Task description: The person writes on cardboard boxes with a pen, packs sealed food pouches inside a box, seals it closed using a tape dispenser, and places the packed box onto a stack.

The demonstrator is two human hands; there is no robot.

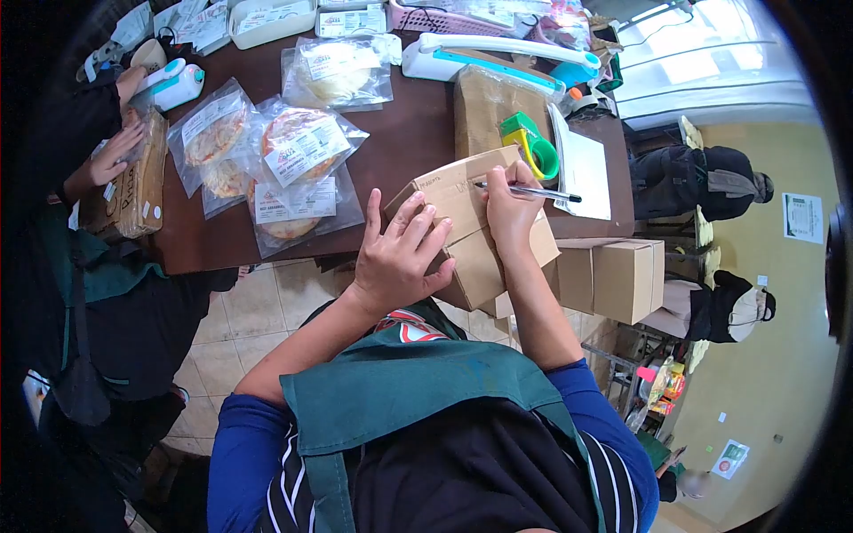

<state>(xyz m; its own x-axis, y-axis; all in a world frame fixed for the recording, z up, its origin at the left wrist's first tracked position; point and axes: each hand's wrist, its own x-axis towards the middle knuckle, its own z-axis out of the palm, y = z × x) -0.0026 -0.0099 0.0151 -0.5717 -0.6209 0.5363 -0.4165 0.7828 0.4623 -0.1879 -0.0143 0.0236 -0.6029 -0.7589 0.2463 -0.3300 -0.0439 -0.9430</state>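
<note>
A cardboard box (462,235) with some handwriting on its top lies at the table's front edge, under both my hands. My left hand (404,249) rests on the left part of the box with its fingers spread, holding nothing. A pen (555,194) is gripped in my right hand (511,209), its tip at the writing on the box. To the left lie plastic-wrapped, labelled pizzas (302,147). Behind the box, a green and yellow tape dispenser (530,147) stands by a larger brown carton (475,115).
On the left, a co-worker's hands (115,155) are over another carton (140,191). A blue-white sealer (498,58) lies at the table's back. White papers (585,169) are at the right, above stacked boxes (613,275). Other people stand farther right.
</note>
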